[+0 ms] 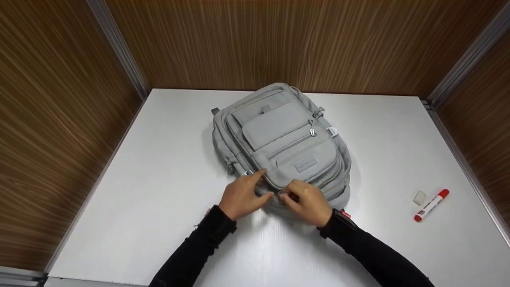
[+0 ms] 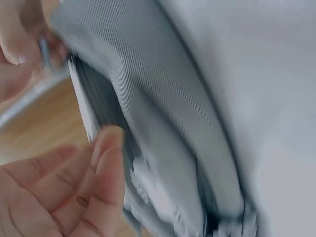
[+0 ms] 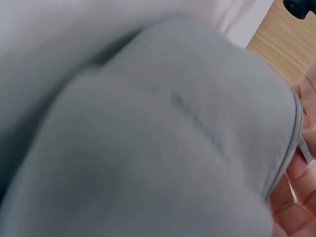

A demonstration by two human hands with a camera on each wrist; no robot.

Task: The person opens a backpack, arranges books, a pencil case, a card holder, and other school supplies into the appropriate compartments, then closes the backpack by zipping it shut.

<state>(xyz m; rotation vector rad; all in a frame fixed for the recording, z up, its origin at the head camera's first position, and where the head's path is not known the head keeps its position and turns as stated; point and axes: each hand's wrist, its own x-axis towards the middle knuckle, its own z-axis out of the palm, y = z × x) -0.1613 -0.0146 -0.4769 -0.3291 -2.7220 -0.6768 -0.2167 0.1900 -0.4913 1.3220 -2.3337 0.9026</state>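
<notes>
At mid-frame, the backpack (image 1: 286,129) lies against my right fingers (image 1: 297,187), clamped on its zipper pull (image 1: 281,192); left fingers (image 1: 257,176) apart alongside.

Backpack (image 1: 281,127) matt cloth; tabletop (image 1: 171,159) smooth, slightly glossy.

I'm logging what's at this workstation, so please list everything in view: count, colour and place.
backpack: 1, grey, lying on the table, front up
zipper pulls: at least 2, metallic, on the front pocket and at the near edge
label patch: 1, grey, on the backpack's front
marker: 1, white with red ends, table's right side
small block: 1, off-white, beside the marker
table: 1, white, beneath everything
wall panels: 3, brown wood-grain, left, back and right
metal strips: several, silver, along panel edges
sleeves: 2, black, on both arms
left hand: 1, bare, at the backpack's near edge
right hand: 1, bare, pinching the near zipper pull
</notes>
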